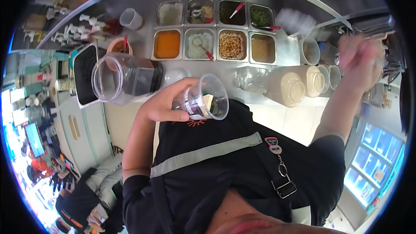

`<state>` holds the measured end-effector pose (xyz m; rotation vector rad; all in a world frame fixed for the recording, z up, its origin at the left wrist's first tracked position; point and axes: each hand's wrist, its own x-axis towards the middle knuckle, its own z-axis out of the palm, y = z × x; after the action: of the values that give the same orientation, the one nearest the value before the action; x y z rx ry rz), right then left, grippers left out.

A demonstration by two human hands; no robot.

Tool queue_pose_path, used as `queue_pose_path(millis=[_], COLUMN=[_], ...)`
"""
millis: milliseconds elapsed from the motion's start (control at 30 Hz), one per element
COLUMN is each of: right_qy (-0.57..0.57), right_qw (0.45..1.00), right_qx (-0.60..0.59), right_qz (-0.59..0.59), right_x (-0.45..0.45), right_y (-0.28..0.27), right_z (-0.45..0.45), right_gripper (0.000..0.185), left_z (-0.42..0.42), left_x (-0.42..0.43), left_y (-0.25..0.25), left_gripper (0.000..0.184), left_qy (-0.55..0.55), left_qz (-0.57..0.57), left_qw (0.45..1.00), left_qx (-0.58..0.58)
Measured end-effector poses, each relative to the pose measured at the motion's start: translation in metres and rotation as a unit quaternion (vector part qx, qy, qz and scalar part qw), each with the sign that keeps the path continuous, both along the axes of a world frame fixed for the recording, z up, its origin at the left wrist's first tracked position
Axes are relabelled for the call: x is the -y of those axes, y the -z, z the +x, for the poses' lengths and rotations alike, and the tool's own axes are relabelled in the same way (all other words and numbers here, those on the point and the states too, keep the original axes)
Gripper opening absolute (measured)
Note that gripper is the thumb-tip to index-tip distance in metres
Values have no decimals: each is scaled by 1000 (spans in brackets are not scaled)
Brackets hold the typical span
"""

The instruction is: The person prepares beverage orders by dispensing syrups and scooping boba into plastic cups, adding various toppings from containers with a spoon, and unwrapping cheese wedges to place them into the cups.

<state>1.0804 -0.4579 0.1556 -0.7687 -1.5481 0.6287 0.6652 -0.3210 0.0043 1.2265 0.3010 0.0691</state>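
My left hand [171,104] is wrapped round a clear plastic cup [219,99] with printed lettering, held tilted in front of my chest. Something pale yellow and something dark green show inside the cup. Out to the right, my right hand [359,58] is raised and smeared by motion, near the metal utensils at the counter's right end; its fingers cannot be made out. Behind the cup are two rows of metal trays, among them one of orange liquid [167,44] and one of brown nuts or beans [232,45].
A large clear jar [125,78] stands at the left beside a black-filled tray [86,73]. Cream-coloured jugs [286,87], a clear square jar [251,79] and clear containers [310,50] line the right. Pump bottles [82,30] are at the back left. A person [80,199] is at the lower left.
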Motion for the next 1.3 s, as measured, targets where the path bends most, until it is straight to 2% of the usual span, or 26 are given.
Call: queue_pose_path(millis=[33, 67, 133, 233, 300, 367, 433, 467, 500, 567, 633, 667, 800, 867, 967, 1000, 1033, 1067, 1100, 1167, 1200, 1233, 1267, 1300], right_qy=[-10, -14, -60, -110, -178, -183, -134, -114, -119, -48, -56, -58, -64, -70, -80, -80, -125, -171, -173, -273, -308, -330, -296, -248], right_qw=[1000, 997, 986, 975, 935, 931, 913, 906, 904, 844, 827, 809, 798, 770, 752, 752, 756, 754, 754, 852, 843, 796, 845, 882], right_qx=[-4, 38, 81, 80, 124, 135, 280, 329, 330, 519, 547, 574, 592, 632, 652, 652, 631, 605, 606, 359, 255, 264, 255, 309], right_qz=[-1, -68, -134, -177, -281, -286, -263, -242, -243, -126, -120, -115, -95, -50, -53, -54, -122, -188, -184, -265, -360, -433, -366, -255], right_x=[0, 6, 7, 10, 15, 16, 16, 19, 21, 22, 21, 21, 24, 23, 26, 25, 24, 22, 21, 15, -10, -31, -31, -22], right_y=[13, 19, 42, 73, 86, 85, 77, 78, 79, 81, 83, 84, 73, 71, 77, 76, 74, 72, 76, 90, 96, 103, 131, 129], right_z=[-32, -52, -77, -104, -111, -115, -115, -115, -114, -115, -121, -124, -125, -131, -141, -145, -148, -150, -149, -148, -153, -154, -153, -147], right_gripper=[24, 22, 13, 17, 21, 22, 17, 22, 22, 33, 38, 42, 42, 43, 47, 47, 43, 39, 39, 27, 21, 22, 21, 22], left_z=[0, 1, 1, -4, -8, -12, -15, -16, -17, -23, -21, -21, -21, -21, -20, -20, -20, -19, -19, -20, -32, -45, -58, -52], left_x=[1, 2, 5, 8, 7, 10, 13, 13, 15, 20, 21, 21, 21, 22, 31, 34, 37, 39, 41, 42, 33, 33, 37, 46], left_y=[-2, -2, 7, 10, 2, -5, -11, -14, -15, -13, -21, -25, -40, -46, -50, -50, -49, -48, -47, -46, -49, -40, -27, -17], left_gripper=[102, 107, 106, 103, 101, 99, 98, 96, 95, 94, 90, 90, 88, 88, 91, 89, 87, 87, 85, 80, 78, 75, 76, 79], left_qy=[14, 33, 34, 36, 62, 65, 65, 72, 78, 62, 58, 55, 64, 67, 63, 47, 30, 28, 23, 24, 16, -22, -74, -71], left_qz=[-9, -15, -20, -21, 40, 47, 53, 93, 134, 151, 234, 232, 232, 241, 282, 329, 375, 375, 407, 442, 465, 481, 498, 502], left_qw=[1000, 998, 999, 999, 996, 994, 993, 988, 983, 980, 964, 965, 959, 956, 945, 934, 920, 920, 908, 894, 880, 873, 863, 861], left_qx=[-22, -42, -35, -24, -55, -72, -89, -96, -103, -111, -111, -111, -147, -156, -155, -133, -110, -111, -98, -76, -94, -79, -37, -45])
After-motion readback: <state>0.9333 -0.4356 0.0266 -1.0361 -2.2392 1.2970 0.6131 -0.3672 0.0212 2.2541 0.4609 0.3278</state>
